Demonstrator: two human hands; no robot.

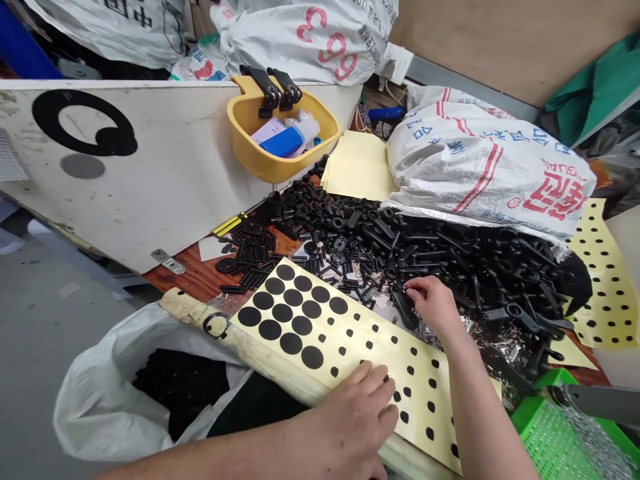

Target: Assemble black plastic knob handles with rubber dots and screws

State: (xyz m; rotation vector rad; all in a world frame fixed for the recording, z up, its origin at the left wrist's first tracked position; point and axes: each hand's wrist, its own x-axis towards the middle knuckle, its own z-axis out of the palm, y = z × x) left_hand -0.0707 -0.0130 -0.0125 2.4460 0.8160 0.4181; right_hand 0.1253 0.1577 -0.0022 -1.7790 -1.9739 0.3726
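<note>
Fingers bent and slightly apart, my left hand (353, 417) rests on a pale yellow sticker sheet (350, 352). The sheet carries large round black pads (283, 313) at its far left end and small black dots (410, 370) along the rest. A dark spot shows between the left fingertips; I cannot tell whether it is on the sheet or held. My right hand (434, 307) reaches beyond the sheet with thumb and forefinger pinched together. The fingertips are at the upper end of a black plastic handle (405, 309); whatever they hold is hidden.
A heap of black plastic parts (430, 247) spreads behind the sheet, with small springs and metal pieces. A yellow bin (255, 160) hangs on a white panel. White sacks (480, 153) stand behind. A green basket (545, 427) sits right; an open white bag (95, 387) lies left.
</note>
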